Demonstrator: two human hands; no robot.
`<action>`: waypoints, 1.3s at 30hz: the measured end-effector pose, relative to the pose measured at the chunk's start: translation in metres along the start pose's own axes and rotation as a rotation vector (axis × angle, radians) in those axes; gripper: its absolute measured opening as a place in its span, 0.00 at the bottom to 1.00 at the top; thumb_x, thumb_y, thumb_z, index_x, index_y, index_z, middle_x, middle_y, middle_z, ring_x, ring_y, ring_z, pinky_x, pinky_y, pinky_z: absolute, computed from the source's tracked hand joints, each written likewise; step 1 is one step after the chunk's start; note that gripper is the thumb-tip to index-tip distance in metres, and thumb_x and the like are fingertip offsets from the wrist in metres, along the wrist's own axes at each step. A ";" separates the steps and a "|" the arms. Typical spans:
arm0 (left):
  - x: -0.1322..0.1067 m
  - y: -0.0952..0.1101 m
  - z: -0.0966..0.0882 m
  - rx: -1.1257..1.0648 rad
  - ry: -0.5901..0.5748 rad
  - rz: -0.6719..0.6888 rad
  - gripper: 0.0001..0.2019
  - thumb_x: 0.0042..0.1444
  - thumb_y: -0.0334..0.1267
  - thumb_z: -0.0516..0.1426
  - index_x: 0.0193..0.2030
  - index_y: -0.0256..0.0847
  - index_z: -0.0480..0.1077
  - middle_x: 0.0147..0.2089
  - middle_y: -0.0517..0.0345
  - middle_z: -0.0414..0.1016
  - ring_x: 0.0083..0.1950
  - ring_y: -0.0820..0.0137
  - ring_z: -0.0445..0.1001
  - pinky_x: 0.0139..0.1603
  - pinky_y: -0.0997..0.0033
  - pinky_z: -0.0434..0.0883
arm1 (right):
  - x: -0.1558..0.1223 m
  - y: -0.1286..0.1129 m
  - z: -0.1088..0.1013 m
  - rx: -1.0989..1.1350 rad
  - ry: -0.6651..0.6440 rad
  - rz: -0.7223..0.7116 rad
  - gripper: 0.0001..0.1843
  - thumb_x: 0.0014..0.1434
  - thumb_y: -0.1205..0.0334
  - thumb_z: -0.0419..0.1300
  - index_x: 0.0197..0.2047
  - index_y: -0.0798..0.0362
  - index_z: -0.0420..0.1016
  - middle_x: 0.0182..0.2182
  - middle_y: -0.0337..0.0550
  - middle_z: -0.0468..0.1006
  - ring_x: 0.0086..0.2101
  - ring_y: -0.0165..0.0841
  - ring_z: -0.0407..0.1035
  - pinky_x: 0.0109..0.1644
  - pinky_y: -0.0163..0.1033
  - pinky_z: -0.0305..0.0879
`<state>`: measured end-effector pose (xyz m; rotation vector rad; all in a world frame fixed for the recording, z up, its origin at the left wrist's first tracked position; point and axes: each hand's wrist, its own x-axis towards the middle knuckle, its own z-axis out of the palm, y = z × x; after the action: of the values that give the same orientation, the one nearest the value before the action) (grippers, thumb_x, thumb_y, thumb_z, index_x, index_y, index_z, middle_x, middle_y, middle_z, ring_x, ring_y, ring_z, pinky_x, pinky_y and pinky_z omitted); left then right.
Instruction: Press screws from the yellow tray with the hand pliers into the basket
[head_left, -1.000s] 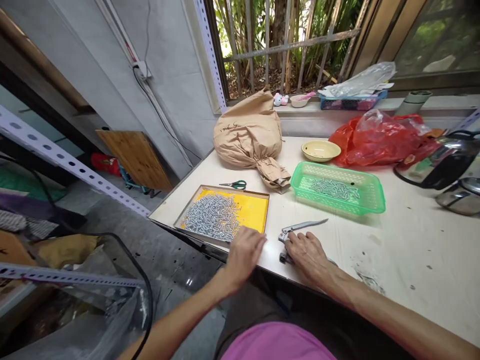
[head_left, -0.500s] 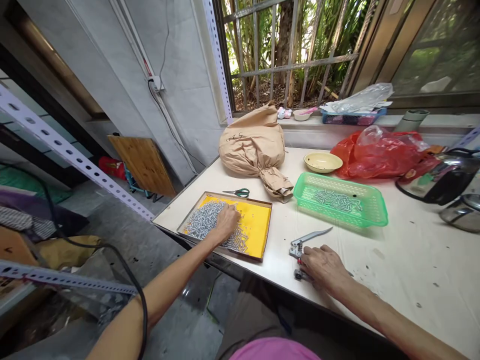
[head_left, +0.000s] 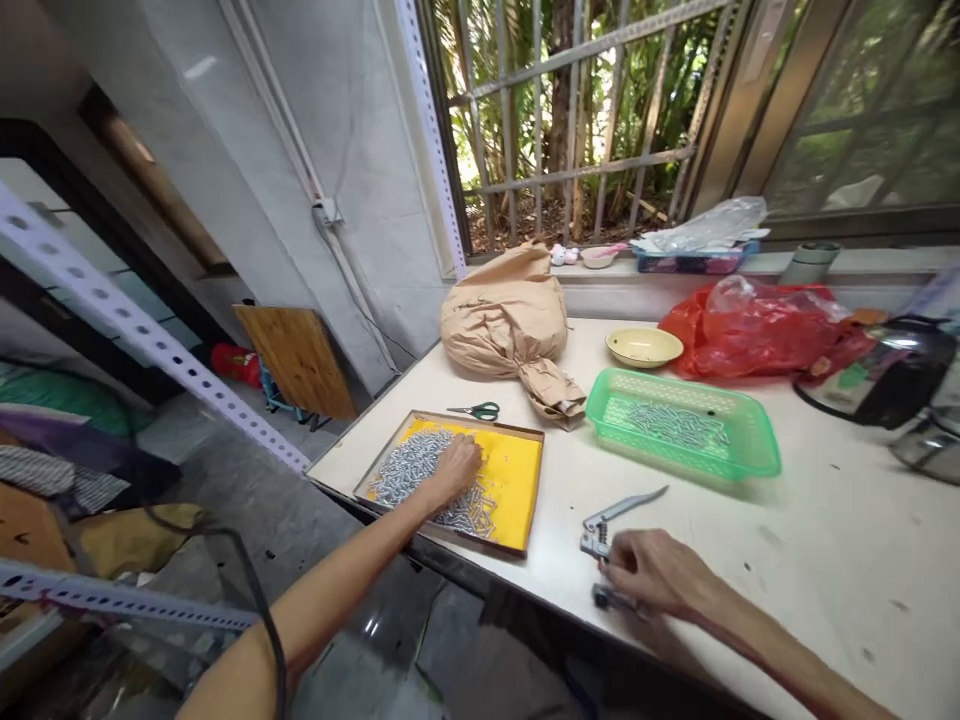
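My left hand (head_left: 453, 470) rests with bent fingers on a heap of small silver metal parts (head_left: 409, 465) in a shallow yellow-lined tray (head_left: 520, 470) near the table's front left corner; what its fingertips hold is hidden. My right hand (head_left: 654, 572) lies closed over a metal plier-like hand tool (head_left: 609, 525) at the table's front edge, whose upper handle sticks out toward the green basket. The green plastic basket (head_left: 754, 447) behind it holds several similar silver parts (head_left: 671, 421).
Scissors (head_left: 477, 410) lie behind the tray. A tied brown paper sack (head_left: 511, 322), a yellow bowl (head_left: 643, 346) and red plastic bags (head_left: 757, 324) stand at the back. A dark kettle (head_left: 885, 372) is at the far right. A perforated metal rail (head_left: 142, 335) crosses on the left.
My left hand has moved from the tray's near edge onto the heap of silver parts and settled there. My right hand stays on the tool. The view has tilted upward.
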<state>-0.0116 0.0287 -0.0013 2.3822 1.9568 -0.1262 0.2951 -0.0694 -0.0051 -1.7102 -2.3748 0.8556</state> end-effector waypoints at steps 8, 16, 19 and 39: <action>0.006 -0.010 -0.011 -0.040 0.059 0.084 0.12 0.56 0.32 0.49 0.30 0.38 0.72 0.38 0.48 0.74 0.45 0.61 0.70 0.48 0.65 0.65 | 0.016 0.030 -0.121 0.073 0.915 0.031 0.10 0.59 0.59 0.53 0.27 0.52 0.66 0.25 0.39 0.74 0.27 0.30 0.66 0.32 0.35 0.58; -0.035 0.079 -0.024 -0.981 -0.043 -0.133 0.14 0.49 0.46 0.57 0.36 0.38 0.72 0.30 0.57 0.74 0.28 0.70 0.72 0.26 0.72 0.71 | 0.031 0.067 -0.113 -0.282 0.511 0.085 0.12 0.63 0.61 0.53 0.46 0.53 0.74 0.44 0.49 0.73 0.40 0.36 0.69 0.40 0.38 0.61; -0.054 0.128 -0.016 -1.218 -0.297 -0.195 0.13 0.46 0.43 0.60 0.34 0.35 0.71 0.23 0.61 0.70 0.20 0.76 0.67 0.19 0.77 0.66 | -0.003 0.058 -0.071 -0.178 0.358 -0.115 0.14 0.66 0.59 0.48 0.45 0.51 0.74 0.40 0.45 0.73 0.38 0.33 0.69 0.41 0.36 0.62; -0.060 0.170 0.022 -1.316 -0.523 -0.394 0.15 0.48 0.45 0.63 0.29 0.34 0.68 0.13 0.65 0.65 0.12 0.80 0.60 0.13 0.82 0.57 | -0.042 0.069 0.004 -0.254 0.217 0.068 0.11 0.67 0.61 0.48 0.39 0.54 0.70 0.38 0.45 0.71 0.38 0.32 0.66 0.35 0.36 0.55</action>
<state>0.1427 -0.0653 -0.0189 0.9893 1.4367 0.3692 0.3670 -0.0936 -0.0319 -1.8724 -2.3714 0.3627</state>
